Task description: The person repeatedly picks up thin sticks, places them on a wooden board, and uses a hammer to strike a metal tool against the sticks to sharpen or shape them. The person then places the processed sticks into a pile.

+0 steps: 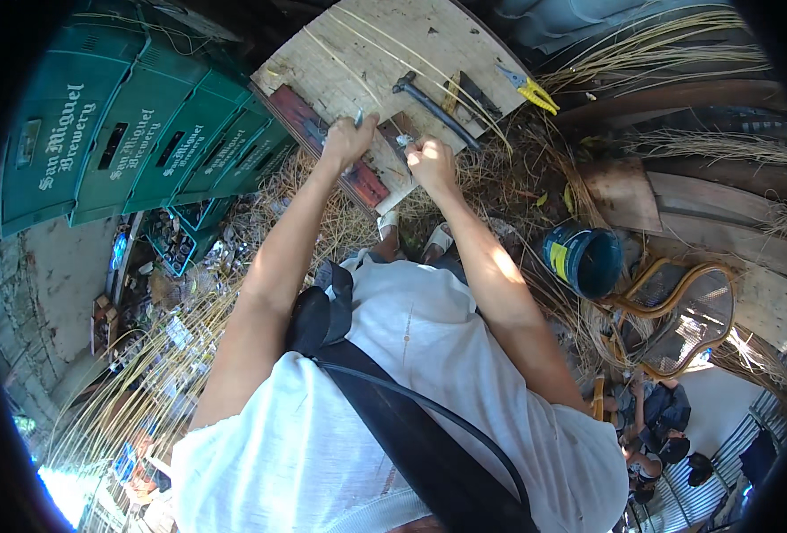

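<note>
Inspecting the head view, I found the left hand (349, 142) clenched around a slim object (359, 116), its long axis roughly away from the body, while the nearer right hand (432, 164) pinched a small pale piece (403, 139) between both grips.

Whitish piece (403, 139) in right fingers (418, 150), bluish piece (359, 116) jutting past left fingers (355, 135)

Left hand (351, 142) closed on slim greyish tool (359, 116), right hand (432, 163) pinching small whitish piece (402, 139) over pale wooden tabletop (475, 43), black hammer (438, 111) and yellow-handled pliers (532, 91) lying to the right.
</note>
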`<control>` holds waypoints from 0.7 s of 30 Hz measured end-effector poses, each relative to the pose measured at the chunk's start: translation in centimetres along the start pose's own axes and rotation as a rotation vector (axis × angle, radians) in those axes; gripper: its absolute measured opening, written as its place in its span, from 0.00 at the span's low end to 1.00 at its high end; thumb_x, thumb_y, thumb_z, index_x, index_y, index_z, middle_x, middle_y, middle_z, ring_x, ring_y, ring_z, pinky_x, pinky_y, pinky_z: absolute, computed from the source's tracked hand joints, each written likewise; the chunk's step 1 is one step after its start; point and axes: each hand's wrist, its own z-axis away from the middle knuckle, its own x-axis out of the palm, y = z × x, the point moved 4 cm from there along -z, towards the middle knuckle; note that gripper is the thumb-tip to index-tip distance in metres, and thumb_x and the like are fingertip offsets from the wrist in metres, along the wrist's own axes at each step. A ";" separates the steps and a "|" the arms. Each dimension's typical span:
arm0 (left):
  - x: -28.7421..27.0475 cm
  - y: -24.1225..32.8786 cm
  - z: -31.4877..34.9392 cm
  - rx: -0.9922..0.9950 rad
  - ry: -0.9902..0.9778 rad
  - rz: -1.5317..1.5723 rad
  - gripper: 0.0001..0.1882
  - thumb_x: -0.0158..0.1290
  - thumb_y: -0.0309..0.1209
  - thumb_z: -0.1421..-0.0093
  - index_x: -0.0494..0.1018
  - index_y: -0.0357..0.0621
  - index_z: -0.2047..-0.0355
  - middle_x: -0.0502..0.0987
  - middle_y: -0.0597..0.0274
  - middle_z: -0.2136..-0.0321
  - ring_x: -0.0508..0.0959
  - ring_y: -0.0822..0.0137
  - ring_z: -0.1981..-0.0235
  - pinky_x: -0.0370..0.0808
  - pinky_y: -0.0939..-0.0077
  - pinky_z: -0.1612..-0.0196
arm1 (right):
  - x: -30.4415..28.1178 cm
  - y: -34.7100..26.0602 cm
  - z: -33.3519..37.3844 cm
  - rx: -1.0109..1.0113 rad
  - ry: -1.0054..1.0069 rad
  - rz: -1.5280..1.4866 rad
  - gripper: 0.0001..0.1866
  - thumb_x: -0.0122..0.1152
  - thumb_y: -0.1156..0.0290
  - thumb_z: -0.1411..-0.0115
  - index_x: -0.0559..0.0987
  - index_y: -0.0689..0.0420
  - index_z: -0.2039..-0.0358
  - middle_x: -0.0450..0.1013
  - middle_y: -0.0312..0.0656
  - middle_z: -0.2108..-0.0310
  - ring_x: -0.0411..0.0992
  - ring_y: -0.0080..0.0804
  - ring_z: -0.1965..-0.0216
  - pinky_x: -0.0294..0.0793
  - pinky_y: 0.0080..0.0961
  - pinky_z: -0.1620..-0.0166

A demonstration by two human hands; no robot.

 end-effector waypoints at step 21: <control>7.4 2.5 5.7 0.266 -0.152 -0.365 0.14 0.44 0.34 0.42 0.70 0.35 0.63 0.77 0.40 0.66 0.79 0.48 0.63 0.77 0.60 0.62 | -0.5 2.3 3.5 0.038 -0.064 0.186 0.12 0.55 0.62 0.42 0.76 0.58 0.67 0.75 0.56 0.75 0.75 0.55 0.69 0.72 0.47 0.63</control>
